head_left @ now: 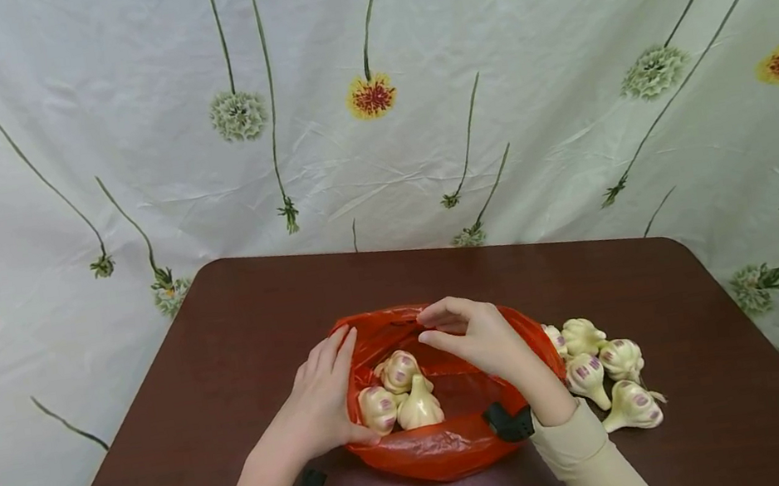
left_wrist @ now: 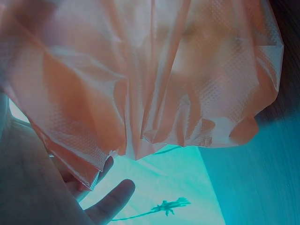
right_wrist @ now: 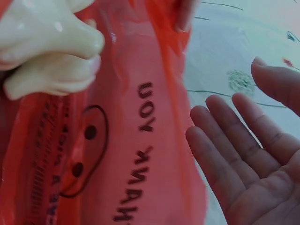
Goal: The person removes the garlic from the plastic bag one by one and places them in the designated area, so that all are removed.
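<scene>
A red plastic bag (head_left: 438,446) stands with its mouth wide, cream garlic bulbs (head_left: 420,406) with purple marks inside it. My left hand (head_left: 326,399) lies along the bag's left side, thumb at the front rim and fingers fairly straight by the left rim. From the left wrist, the bag's crinkled outside (left_wrist: 140,84) covers part of that hand. Over the right part of the mouth, my right hand (head_left: 475,335) hovers with nothing in it. Its fingers (right_wrist: 251,140) are extended beside the bag's printed wall (right_wrist: 136,122) in the right wrist view.
Several more garlic bulbs (head_left: 629,405) lie in a group on the dark brown table (head_left: 258,321), right of the bag and next to the right forearm. Behind the table hangs a pale cloth (head_left: 297,30) with printed flowers. Each wrist wears a black strap device (head_left: 509,422).
</scene>
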The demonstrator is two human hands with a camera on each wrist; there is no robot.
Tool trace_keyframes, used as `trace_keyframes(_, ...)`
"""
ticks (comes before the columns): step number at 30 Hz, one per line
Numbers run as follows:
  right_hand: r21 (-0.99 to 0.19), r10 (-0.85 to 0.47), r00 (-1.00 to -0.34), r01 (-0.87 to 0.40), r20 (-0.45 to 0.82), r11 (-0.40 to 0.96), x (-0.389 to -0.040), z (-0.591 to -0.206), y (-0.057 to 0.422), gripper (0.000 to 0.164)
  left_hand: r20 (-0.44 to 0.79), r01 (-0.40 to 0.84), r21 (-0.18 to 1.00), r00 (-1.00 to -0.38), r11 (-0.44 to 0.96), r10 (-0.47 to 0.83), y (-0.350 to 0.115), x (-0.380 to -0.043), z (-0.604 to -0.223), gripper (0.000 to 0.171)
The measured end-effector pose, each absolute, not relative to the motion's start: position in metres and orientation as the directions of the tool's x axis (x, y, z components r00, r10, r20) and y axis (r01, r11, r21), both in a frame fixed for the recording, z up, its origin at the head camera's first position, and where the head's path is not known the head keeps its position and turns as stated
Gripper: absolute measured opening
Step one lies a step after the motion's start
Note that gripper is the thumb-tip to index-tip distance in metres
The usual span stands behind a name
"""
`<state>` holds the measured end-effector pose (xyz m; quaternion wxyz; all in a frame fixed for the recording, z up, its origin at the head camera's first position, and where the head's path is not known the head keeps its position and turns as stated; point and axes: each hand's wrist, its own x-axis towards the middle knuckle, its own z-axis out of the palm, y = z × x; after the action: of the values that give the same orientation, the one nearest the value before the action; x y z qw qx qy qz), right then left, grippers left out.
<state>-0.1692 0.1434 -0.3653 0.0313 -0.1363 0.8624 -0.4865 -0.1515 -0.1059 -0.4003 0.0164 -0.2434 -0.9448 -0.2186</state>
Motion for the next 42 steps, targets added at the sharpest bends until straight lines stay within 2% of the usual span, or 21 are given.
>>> trace_keyframes(7,-0.768,-0.375,-0.927,-0.246,0.008,0.591,-0.181,-0.389,0.129,0.033,0.128,0.470,0.400,-0.879,0.787,0.459,-0.107,-0.151,-0.399,0.128)
trace_keyframes(20,-0.702,-0.393,-0.913,-0.209,-0.109,0.680,-0.191,-0.415,0.113,0.055,0.160,0.483,0.390,-0.874,0.784,0.459,-0.109,-0.151,-0.403,0.125)
trace_keyframes(36,-0.648,-0.397,-0.913,-0.245,-0.097,0.721,-0.190,-0.427,0.102,0.060,0.176,0.491,0.385,-0.870,0.781,0.460,-0.107,-0.151,-0.402,0.126)
trace_keyframes(42,-0.626,-0.386,-0.919,-0.256,-0.078,0.736,-0.188,-0.430,0.099,0.056,0.156,0.480,0.391,-0.876,0.785,0.457,-0.107,-0.151,-0.403,0.127)
